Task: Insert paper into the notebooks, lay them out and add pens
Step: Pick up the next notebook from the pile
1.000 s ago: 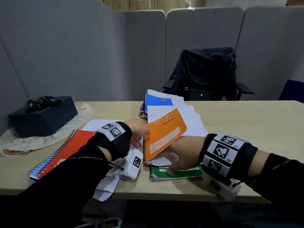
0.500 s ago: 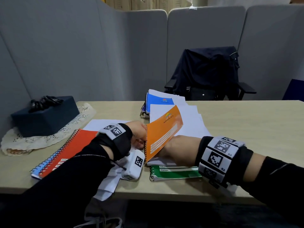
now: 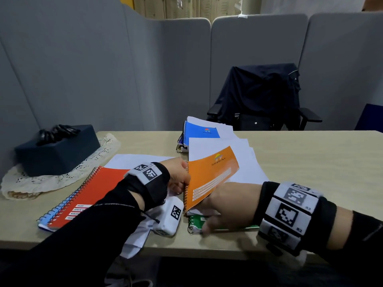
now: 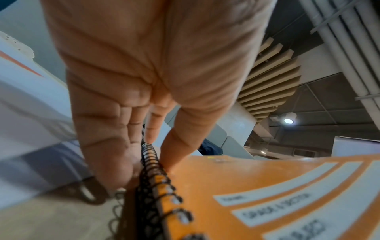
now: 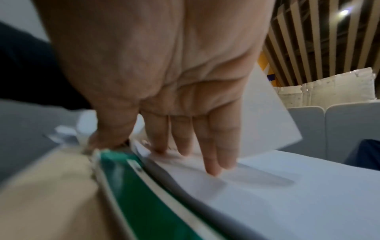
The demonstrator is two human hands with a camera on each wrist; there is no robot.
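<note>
Cover raised higher | left hand (image 4: 115, 133) grips orange notebook (image 3: 211, 175) spine | right hand (image 5: 176, 91) flat on paper (image 5: 287, 186)

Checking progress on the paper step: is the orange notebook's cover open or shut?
Open. The orange notebook has its cover tilted up; the left hand grips its spiral edge, and the right hand reaches under onto white paper.

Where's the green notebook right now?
Head view: green notebook lies at the table's near edge, under the right hand and the lifted orange notebook.
</note>
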